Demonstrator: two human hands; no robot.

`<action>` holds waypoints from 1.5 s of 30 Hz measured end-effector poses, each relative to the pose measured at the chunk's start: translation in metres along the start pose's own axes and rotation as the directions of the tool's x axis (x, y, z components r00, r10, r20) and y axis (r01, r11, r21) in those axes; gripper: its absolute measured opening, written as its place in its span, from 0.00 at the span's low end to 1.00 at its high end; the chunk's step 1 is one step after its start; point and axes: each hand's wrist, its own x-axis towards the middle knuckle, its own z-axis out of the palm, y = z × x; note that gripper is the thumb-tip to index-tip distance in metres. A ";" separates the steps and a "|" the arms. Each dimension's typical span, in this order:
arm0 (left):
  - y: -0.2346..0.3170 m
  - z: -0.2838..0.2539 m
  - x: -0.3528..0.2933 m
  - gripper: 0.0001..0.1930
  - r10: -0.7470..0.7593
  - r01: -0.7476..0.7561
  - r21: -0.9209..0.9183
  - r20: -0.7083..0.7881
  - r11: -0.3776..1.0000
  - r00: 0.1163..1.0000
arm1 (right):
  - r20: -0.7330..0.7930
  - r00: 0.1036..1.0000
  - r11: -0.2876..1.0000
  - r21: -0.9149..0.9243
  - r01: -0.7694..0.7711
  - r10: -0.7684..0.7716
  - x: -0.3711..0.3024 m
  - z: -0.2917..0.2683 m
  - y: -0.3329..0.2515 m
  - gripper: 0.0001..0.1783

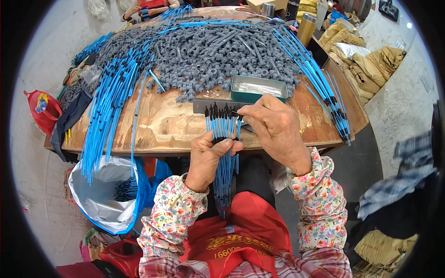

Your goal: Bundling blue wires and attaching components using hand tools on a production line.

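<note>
My left hand (208, 155) is closed round a bundle of thin blue rods (223, 173) with black tips. The tips fan out at the top, above the table's near edge, and the lower ends hang toward my lap. At the right side of those tips, my right hand (278, 127) is closed in a pinch. Something thin seems to show at its fingertips, too small to make out. Just beyond the right hand stands a green rectangular tray (259, 87) holding thin silvery pins. Behind the tips lies a flat dark grey bar (200, 106).
Grey plastic fittings (208, 55) are heaped across the wooden table (162, 125). More blue rods lie at the left (111, 97) and right (327, 95). A blue-and-white bag (95, 204) stands open below the left edge. Another person's arm (132, 11) shows at the far side.
</note>
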 end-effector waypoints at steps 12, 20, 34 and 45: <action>0.000 0.001 -0.001 0.06 0.025 -0.025 0.007 -0.021 1.000 0.999 | 0.034 0.999 0.998 -0.056 -0.006 0.008 0.007 0.002 -0.009 0.09; -0.001 -0.003 0.000 0.06 0.008 -0.008 -0.004 0.018 1.000 1.000 | 0.136 0.977 0.937 -0.288 0.198 -0.165 0.019 -0.005 -0.008 0.09; 0.000 -0.002 0.001 0.07 -0.002 0.003 -0.011 0.024 1.000 1.000 | 0.091 0.996 0.999 -0.033 0.013 -0.009 0.015 0.005 -0.009 0.10; 0.004 -0.002 0.000 0.06 -0.032 0.033 -0.048 0.021 0.998 0.999 | 0.164 0.986 0.997 0.079 0.011 -0.024 0.021 0.007 -0.003 0.12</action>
